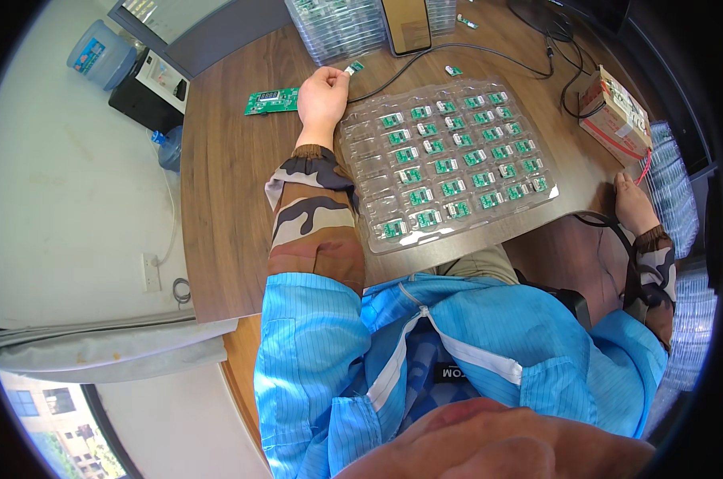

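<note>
My left hand is closed in a pinch on a small green circuit board at its fingertips. Just left of that hand lies a larger green circuit board with a small display, its right end partly covered by the hand. In front of me sits a clear plastic tray holding several small green boards in rows; its left-hand pockets hold none. My right hand is at the table's right edge with fingers curled, near a red wire. What it grips, if anything, is hidden.
A phone leans before stacked clear trays at the back. A black cable crosses the table. Loose small boards lie beyond the tray. A cardboard box stands right; more stacked trays are beside it.
</note>
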A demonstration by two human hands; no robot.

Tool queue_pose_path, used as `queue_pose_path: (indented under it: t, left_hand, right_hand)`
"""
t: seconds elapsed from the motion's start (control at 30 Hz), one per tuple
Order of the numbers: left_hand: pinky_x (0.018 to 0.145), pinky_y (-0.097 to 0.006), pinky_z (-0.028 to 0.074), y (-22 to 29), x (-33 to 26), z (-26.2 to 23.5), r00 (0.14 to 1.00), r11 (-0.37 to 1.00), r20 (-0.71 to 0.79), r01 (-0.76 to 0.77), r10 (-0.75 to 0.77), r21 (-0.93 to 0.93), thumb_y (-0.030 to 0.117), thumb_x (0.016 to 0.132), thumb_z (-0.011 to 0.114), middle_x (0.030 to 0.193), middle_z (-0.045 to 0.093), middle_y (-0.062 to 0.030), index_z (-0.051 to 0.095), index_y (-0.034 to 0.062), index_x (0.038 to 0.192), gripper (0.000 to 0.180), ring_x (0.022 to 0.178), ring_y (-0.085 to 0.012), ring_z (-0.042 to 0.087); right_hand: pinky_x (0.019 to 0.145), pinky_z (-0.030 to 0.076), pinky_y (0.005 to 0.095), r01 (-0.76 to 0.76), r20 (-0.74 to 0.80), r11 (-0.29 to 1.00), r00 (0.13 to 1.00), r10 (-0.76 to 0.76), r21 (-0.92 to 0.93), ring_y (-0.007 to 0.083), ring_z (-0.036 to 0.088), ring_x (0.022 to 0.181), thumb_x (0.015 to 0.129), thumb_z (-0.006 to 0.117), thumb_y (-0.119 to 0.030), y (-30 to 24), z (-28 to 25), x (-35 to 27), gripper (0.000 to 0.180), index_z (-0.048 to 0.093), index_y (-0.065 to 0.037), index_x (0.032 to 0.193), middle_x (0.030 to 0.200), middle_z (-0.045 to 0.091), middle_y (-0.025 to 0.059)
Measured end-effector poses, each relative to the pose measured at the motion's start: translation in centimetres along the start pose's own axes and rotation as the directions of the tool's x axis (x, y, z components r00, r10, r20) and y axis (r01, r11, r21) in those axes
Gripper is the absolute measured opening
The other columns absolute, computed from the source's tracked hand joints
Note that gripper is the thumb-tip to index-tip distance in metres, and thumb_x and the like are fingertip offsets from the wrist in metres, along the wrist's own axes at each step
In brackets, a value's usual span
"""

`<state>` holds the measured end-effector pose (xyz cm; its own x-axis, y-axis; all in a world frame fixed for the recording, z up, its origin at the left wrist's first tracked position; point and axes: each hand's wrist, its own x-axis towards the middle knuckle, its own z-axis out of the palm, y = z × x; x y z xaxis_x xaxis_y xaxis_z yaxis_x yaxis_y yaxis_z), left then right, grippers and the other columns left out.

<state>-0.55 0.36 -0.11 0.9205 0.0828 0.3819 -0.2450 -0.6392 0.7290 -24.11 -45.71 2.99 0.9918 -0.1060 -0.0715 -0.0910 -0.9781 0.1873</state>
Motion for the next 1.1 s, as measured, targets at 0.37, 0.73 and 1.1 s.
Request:
queue_pose_path:
  t: [0.37,0.73,1.1]
  left_hand:
    - [0.059,-0.031,0.043,-0.4,-0.3,-0.6,1.0,1.0,-0.012,0.0,-0.001,-0.015,0.026,0.071,0.058,0.066,0.06,-0.0059,0.061,0.0087,0.076,0.018,0.064,-0.0215,0.057]
    - [0.06,-0.031,0.043,0.7,-0.5,-0.2,0.999,0.999,0.001,0.04,-0.04,-0.018,0.026,0.072,0.057,0.066,0.059,-0.0053,0.061,0.0081,0.076,0.019,0.063,-0.0207,0.057]
    - [0.058,-0.031,0.043,0.9,-0.5,-0.4,0.999,0.999,-0.007,0.044,-0.044,-0.015,0.025,0.072,0.058,0.064,0.059,-0.0051,0.061,0.0079,0.075,0.018,0.06,-0.0204,0.056]
  right_hand:
    - [0.063,0.045,0.0336,0.205,-0.489,0.955,0.823,-0.287,-0.215,0.0267,0.055,0.074,0.076,0.053,-0.02,-13.9,-11.5,7.7,0.021,0.05,-0.004,0.088,0.08,0.054,0.0106]
    - [0.097,0.024,0.0386,0.568,-0.79,0.804,0.407,-0.459,-0.175,0.0267,0.028,0.118,0.076,0.055,-0.025,-21.4,-9.3,22.4,0.034,0.046,-0.003,0.099,0.128,0.03,0.0095]
    - [0.093,0.029,0.0389,0.508,-0.832,0.831,0.343,-0.437,-0.227,0.0252,0.035,0.113,0.08,0.049,-0.029,-22.9,-9.4,23.8,0.03,0.047,-0.004,0.097,0.124,0.037,0.0082]
